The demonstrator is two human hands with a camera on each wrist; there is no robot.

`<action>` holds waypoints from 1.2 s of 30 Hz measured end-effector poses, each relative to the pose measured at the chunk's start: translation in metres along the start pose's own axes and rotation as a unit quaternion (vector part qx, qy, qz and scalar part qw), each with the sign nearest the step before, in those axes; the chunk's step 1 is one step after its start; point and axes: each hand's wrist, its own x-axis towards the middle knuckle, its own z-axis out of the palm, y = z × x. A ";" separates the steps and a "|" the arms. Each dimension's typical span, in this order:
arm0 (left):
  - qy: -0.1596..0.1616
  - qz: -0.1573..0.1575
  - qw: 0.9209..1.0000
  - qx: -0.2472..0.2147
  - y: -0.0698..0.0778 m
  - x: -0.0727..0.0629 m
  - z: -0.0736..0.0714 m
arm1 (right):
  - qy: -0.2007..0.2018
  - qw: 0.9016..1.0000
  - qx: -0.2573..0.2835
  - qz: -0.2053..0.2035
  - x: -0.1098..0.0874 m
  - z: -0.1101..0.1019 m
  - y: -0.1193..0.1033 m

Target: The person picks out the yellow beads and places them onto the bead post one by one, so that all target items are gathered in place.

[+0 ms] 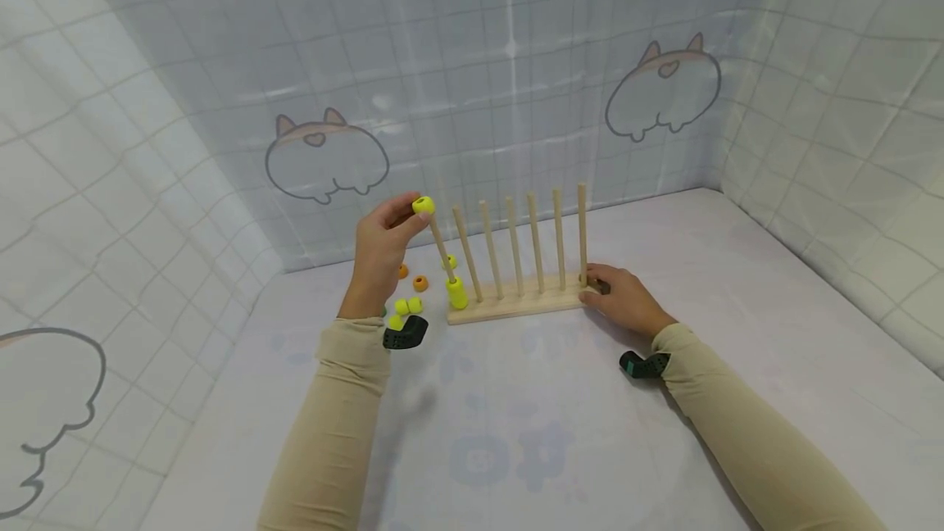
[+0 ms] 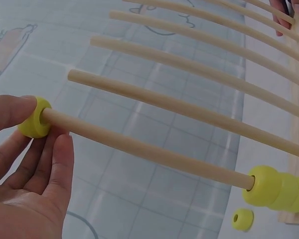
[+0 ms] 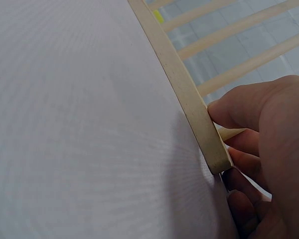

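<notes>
A wooden peg rack with a long flat base (image 1: 516,308) and a row of upright dowels stands on the table. My left hand (image 1: 382,244) pinches a yellow bead (image 1: 424,205) between thumb and fingers at the top of the leftmost dowel (image 2: 154,152). In the left wrist view the dowel's tip sits at the bead's hole. Several yellow beads (image 2: 279,191) are stacked at the foot of that same dowel. At the other end, my right hand (image 1: 625,301) grips the base's right end, its thumb on the near edge; some fingers are hidden behind the last dowel.
Left of the rack lie loose yellow beads (image 1: 401,307) and orange beads (image 1: 420,283), partly behind the left forearm. One yellow bead (image 1: 450,261) lies behind the leftmost dowel. A tile-patterned sheet (image 1: 472,88) hangs behind the table.
</notes>
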 end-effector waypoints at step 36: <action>-0.022 0.008 0.999 0.036 -0.002 -0.002 0.000 | 0.002 1.000 -0.005 -0.004 0.001 0.002 0.001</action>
